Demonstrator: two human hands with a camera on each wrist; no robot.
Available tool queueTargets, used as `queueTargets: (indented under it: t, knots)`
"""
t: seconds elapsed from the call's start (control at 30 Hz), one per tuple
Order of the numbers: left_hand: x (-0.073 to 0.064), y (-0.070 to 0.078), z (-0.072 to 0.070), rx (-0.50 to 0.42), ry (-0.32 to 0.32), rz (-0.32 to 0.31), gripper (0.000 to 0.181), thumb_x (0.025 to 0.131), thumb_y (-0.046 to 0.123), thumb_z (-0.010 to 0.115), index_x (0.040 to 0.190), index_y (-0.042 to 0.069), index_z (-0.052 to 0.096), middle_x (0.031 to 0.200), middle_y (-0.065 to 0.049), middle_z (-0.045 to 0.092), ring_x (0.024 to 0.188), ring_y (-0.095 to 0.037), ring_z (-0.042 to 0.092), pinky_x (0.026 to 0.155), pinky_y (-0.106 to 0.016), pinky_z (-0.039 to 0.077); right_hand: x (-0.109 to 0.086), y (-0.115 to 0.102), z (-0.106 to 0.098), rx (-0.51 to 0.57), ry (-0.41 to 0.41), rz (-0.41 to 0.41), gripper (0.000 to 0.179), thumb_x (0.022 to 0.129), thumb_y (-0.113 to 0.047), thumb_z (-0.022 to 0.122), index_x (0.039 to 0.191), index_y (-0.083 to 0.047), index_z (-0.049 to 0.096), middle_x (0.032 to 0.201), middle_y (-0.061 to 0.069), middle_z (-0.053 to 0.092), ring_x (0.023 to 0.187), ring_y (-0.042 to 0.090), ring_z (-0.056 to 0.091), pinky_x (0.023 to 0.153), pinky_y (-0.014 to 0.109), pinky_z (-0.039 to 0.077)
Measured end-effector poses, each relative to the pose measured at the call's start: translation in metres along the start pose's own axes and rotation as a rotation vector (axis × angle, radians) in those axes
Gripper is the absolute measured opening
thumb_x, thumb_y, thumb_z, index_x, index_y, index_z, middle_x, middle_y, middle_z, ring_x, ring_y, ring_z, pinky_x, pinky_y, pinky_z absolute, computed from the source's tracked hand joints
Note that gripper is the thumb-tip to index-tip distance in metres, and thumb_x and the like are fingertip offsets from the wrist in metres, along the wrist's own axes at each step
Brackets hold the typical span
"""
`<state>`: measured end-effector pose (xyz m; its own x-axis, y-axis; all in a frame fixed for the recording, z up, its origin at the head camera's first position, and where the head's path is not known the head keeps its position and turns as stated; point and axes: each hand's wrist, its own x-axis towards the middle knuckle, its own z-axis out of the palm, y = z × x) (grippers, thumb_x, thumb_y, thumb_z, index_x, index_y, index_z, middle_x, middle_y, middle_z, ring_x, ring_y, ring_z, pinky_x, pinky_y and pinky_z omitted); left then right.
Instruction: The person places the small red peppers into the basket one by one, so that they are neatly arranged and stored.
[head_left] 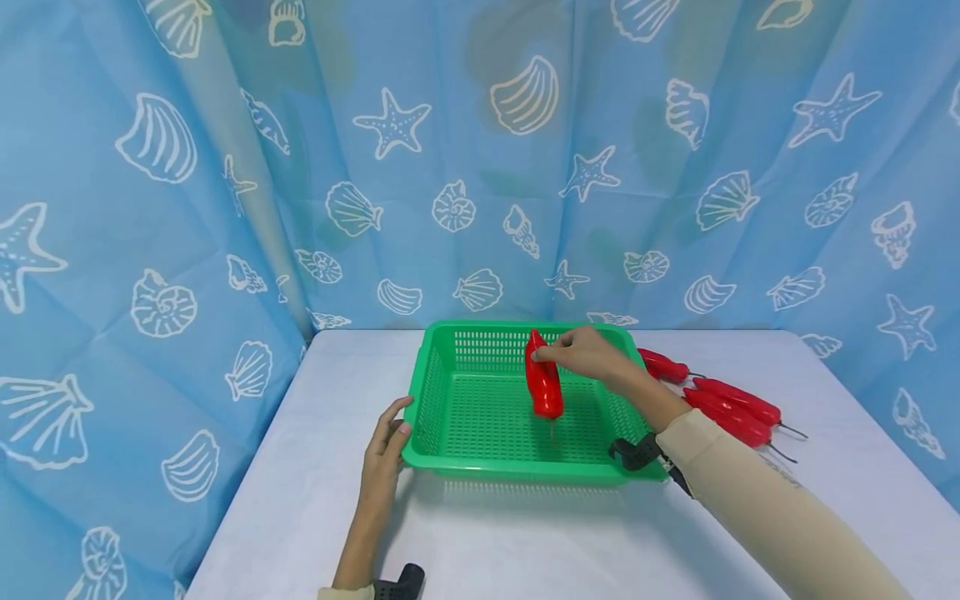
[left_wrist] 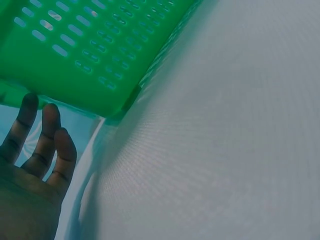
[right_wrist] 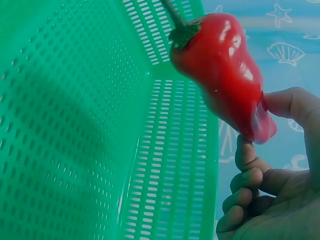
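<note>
A red pepper hangs stem-down over the green basket, pinched near its tip between the thumb and forefinger of my right hand. In the right wrist view the glossy pepper shows its green cap and thin stem, and the other fingers of the right hand are curled below the pinch. My left hand is at the basket's left side, thumb and fingertips right at the rim. From the left wrist, the left hand shows fairly straight fingers reaching up to the rim.
Several more red peppers lie on the white table to the right of the basket, partly behind the right forearm. A blue curtain with white shells and starfish hangs along the table's back and sides.
</note>
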<state>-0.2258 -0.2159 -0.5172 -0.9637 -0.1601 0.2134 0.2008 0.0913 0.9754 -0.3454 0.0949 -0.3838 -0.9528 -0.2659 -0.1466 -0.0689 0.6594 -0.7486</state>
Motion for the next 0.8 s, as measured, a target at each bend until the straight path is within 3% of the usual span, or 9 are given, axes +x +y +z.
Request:
queueTargets:
  t: [0.47, 0.8]
  knots:
    - [0.001, 0.004, -0.001, 0.052, 0.028, -0.054, 0.042, 0.107, 0.033, 0.046, 0.148, 0.027, 0.047, 0.124, -0.012, 0.056, 0.105, -0.025, 0.056, 0.086, -0.038, 0.049, 0.016, -0.019, 0.021, 0.069, -0.056, -0.003, 0.033, 0.090, -0.039, 0.069, 0.085, -0.007, 0.075, 0.080, 0.002, 0.064, 0.098, 0.023, 0.049, 0.081, 0.042, 0.044]
    - [-0.001, 0.000, 0.000, 0.032, 0.008, -0.018, 0.040, 0.105, 0.042, 0.049, 0.144, 0.036, 0.051, 0.119, -0.009, 0.057, 0.101, -0.026, 0.057, 0.080, -0.038, 0.050, 0.029, -0.017, 0.041, 0.103, -0.071, 0.012, 0.034, 0.087, -0.038, 0.072, 0.070, -0.009, 0.066, 0.065, -0.001, 0.049, 0.086, 0.018, 0.044, 0.083, 0.042, 0.042]
